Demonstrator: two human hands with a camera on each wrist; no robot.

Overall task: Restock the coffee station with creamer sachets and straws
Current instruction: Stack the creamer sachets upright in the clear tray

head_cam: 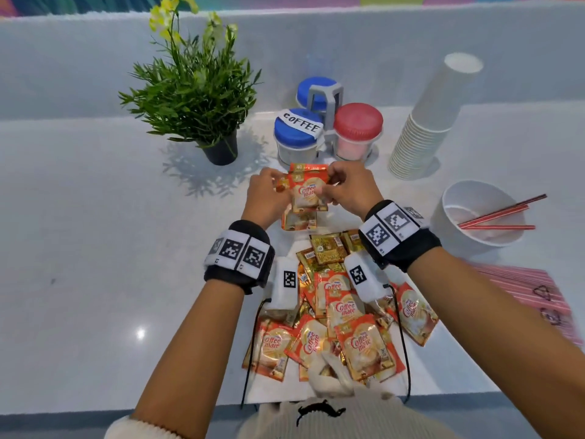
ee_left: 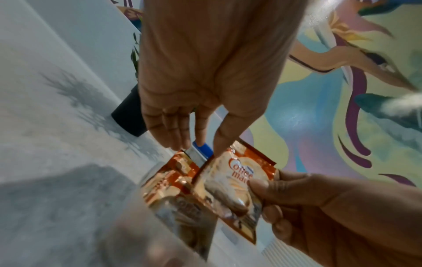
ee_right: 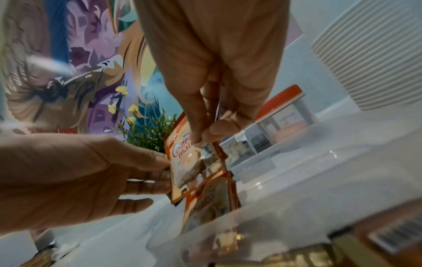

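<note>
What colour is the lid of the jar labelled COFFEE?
Blue; the lid shows best in the head view.

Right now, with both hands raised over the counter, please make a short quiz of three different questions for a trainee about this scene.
1. True or false: the right hand pinches a creamer sachet by its edge.
2. Multiple choice: where do the red straws lie? A) in the white bowl; B) in the cup stack; C) under the potted plant.
3. Fill the gap: the label on the blue-lidded jar reads ____.

Key: 1 true; 2 A; 3 COFFEE.
</note>
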